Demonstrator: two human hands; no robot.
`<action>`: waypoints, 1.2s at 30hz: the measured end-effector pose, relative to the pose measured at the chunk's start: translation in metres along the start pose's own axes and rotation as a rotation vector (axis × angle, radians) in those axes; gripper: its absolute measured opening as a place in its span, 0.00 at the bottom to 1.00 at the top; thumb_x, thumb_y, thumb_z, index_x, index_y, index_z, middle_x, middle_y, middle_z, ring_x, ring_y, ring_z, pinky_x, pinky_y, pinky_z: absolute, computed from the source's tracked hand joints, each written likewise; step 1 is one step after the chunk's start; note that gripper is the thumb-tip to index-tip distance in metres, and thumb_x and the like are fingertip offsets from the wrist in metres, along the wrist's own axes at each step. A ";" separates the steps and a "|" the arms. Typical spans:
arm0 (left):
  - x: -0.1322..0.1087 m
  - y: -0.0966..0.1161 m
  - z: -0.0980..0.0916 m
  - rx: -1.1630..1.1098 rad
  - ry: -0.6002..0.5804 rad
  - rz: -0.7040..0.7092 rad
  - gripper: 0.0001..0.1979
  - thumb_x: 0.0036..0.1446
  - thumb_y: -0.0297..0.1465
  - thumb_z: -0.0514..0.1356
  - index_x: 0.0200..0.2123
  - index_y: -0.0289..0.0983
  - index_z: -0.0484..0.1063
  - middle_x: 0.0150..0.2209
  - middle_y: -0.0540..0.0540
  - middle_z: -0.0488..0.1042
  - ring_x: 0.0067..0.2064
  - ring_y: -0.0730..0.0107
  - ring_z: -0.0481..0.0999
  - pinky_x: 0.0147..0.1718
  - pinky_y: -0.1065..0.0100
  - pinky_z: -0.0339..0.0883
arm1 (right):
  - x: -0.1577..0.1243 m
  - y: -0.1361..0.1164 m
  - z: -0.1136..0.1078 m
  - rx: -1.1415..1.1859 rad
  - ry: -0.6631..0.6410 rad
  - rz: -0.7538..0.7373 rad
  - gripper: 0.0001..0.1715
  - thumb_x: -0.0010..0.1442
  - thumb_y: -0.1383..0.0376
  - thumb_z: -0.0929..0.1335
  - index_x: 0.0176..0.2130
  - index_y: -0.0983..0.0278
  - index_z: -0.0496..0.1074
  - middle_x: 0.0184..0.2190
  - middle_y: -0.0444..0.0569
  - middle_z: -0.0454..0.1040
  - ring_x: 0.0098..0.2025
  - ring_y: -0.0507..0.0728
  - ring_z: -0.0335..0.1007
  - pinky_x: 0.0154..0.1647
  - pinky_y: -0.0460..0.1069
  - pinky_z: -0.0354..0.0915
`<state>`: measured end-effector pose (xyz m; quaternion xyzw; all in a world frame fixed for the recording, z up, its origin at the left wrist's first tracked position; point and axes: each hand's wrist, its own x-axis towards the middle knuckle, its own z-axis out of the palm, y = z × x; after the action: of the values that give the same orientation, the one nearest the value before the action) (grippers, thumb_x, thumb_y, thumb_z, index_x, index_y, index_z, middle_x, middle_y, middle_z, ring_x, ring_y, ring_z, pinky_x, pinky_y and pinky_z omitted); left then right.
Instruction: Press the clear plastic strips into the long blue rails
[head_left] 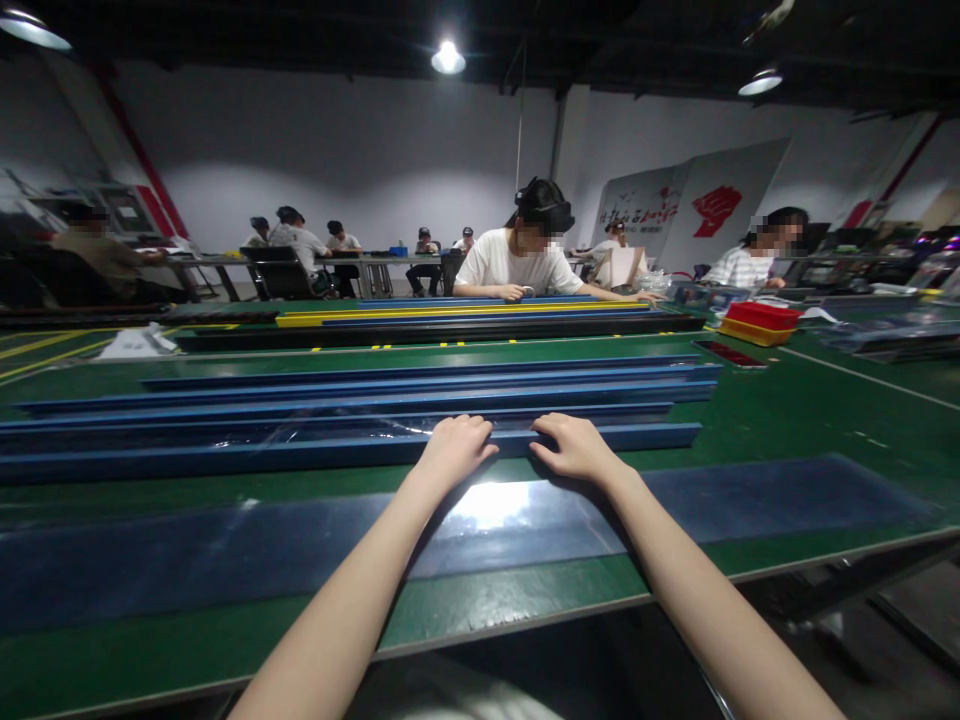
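My left hand (pixel 456 446) rests over the nearest long blue strip (pixel 637 437), its fingers curled across the far edge and its thumb on the near side. A short way to the right, my right hand (pixel 576 447) grips the same strip in a like manner. The strip looks like a channel-shaped profile and lies along the green table (pixel 510 618); clear film shows behind its near edge. Under my forearms lies a long, flat, see-through sheet (pixel 225 550), with lamp glare at its middle. My fingertips are partly hidden behind the strip.
More blue strips (pixel 450 378) lie in parallel beyond my hands. Farther back are yellow strips (pixel 465 313) and black ones. At right stand a red and yellow bin (pixel 759 323) and a phone (pixel 731 354). A co-worker (pixel 517 260) leans over the far side.
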<state>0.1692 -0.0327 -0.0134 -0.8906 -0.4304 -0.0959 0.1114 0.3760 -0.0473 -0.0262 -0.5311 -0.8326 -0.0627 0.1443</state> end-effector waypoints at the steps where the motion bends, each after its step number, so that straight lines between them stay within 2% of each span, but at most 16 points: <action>1: 0.000 0.000 0.000 0.001 -0.003 0.000 0.09 0.56 0.36 0.55 0.33 0.36 0.69 0.37 0.46 0.74 0.40 0.63 0.72 0.35 0.67 0.63 | 0.000 0.000 0.000 0.002 0.000 0.001 0.15 0.56 0.60 0.61 0.39 0.63 0.70 0.40 0.50 0.73 0.42 0.55 0.67 0.39 0.46 0.57; 13: 0.000 0.001 -0.002 -0.013 -0.019 -0.006 0.09 0.56 0.36 0.55 0.33 0.37 0.69 0.36 0.45 0.74 0.40 0.63 0.72 0.35 0.67 0.63 | 0.000 -0.002 -0.003 0.017 -0.029 0.032 0.15 0.56 0.60 0.61 0.40 0.63 0.71 0.40 0.50 0.73 0.43 0.56 0.66 0.40 0.46 0.57; 25: 0.001 0.000 -0.001 -0.014 -0.027 -0.007 0.09 0.56 0.36 0.54 0.34 0.36 0.68 0.37 0.44 0.73 0.40 0.63 0.72 0.35 0.67 0.63 | 0.000 0.002 0.002 0.045 0.012 0.006 0.18 0.55 0.60 0.61 0.43 0.64 0.71 0.41 0.50 0.73 0.44 0.56 0.67 0.42 0.46 0.58; 36: 0.000 0.001 -0.002 -0.048 -0.031 -0.019 0.09 0.56 0.36 0.54 0.33 0.36 0.68 0.36 0.44 0.73 0.40 0.62 0.72 0.36 0.66 0.63 | 0.000 0.001 -0.001 0.013 -0.008 0.026 0.16 0.55 0.59 0.61 0.40 0.63 0.71 0.39 0.51 0.74 0.41 0.56 0.68 0.39 0.46 0.58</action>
<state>0.1700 -0.0334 -0.0118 -0.8903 -0.4380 -0.0932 0.0826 0.3766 -0.0469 -0.0256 -0.5413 -0.8265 -0.0531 0.1453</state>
